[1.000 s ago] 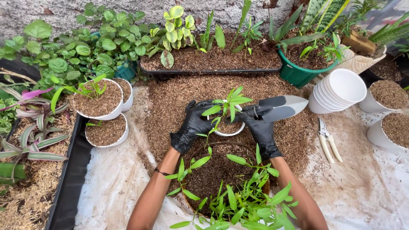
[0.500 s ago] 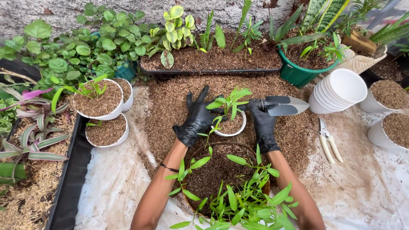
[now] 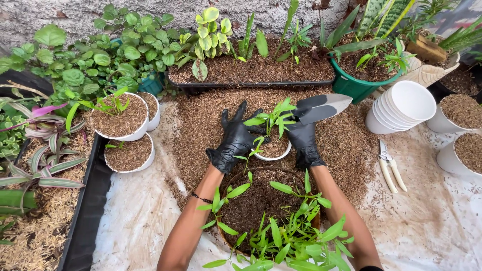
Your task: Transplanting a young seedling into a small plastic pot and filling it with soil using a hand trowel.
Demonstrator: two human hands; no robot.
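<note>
The black-gloved left hand [image 3: 235,139] presses open-fingered against the small white plastic pot [image 3: 273,149] of soil and green seedling, mid-heap on the brown mulch pile [image 3: 346,145]. The black-gloved right hand [image 3: 303,142] cups the pot's other side, its grip closed on a grey metal trowel [image 3: 321,107].

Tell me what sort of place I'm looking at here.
Most likely an outdoor potting spot in a garden, set up on the ground by a stone wall. Signs: a heap of loose brown substrate spread on a white sheet, a stack of empty white pots, and a trowel in the gloved right hand.
</note>
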